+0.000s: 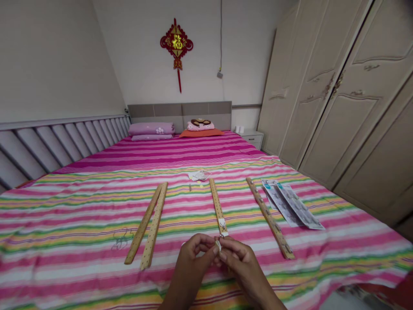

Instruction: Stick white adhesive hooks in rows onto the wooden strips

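My left hand and my right hand meet at the front middle of the bed, fingers pinched together on a small white piece. Its exact kind is too small to make out. Just beyond my fingertips lies a wooden strip with rows of holes; my hands hide its near end. On that strip sits a small white hook with a metal part. Another wooden strip, to the right, carries several small hooks along its length.
To the left, two wooden strips with holes touch at their far ends, beside a tangle of thin wire or cord. Hook packages lie at the right. Clear wrapping and paper scraps rest beyond the middle strip. A striped sheet covers the bed.
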`<state>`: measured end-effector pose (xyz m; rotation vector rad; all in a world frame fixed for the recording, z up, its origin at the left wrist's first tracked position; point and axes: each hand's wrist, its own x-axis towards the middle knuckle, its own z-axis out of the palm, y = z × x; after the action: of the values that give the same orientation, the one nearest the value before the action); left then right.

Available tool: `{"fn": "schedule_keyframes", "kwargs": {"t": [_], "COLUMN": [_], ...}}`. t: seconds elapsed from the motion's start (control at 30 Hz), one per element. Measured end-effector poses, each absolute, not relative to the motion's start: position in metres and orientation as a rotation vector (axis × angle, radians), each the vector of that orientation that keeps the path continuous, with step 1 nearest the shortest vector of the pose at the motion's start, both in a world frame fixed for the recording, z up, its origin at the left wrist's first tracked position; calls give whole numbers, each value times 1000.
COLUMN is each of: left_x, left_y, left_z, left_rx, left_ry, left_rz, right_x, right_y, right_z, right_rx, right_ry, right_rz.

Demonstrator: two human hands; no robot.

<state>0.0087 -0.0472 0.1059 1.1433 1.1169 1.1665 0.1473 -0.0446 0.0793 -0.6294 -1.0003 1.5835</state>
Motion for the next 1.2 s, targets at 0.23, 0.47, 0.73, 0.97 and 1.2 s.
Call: {"fn": "schedule_keyframes", "kwargs": {"t": [0.23,0.47,0.73,0.97,1.2], "left_x": [6,7,6,6,4], "left_y": [-45,-53,-57,-58,-55], "left_z": [102,113,117,126,131], "left_rx": [1150,1300,1577,1818,1926], "left_ry": [1059,1135,1308,1409,1462], "left_rz": [1132,1148,1097,1012,891], "right_x": [146,146,146,147,149], "right_y": [-42,-40,-37,-35,-34], "right_z": [74,69,75,72,72], "right_rx": [-589,-638,-657,-635,-639], "right_ry": [-973,-949,-960,-972,-1043], "right_rz": [1591,1571,1530,1511,1483]}}
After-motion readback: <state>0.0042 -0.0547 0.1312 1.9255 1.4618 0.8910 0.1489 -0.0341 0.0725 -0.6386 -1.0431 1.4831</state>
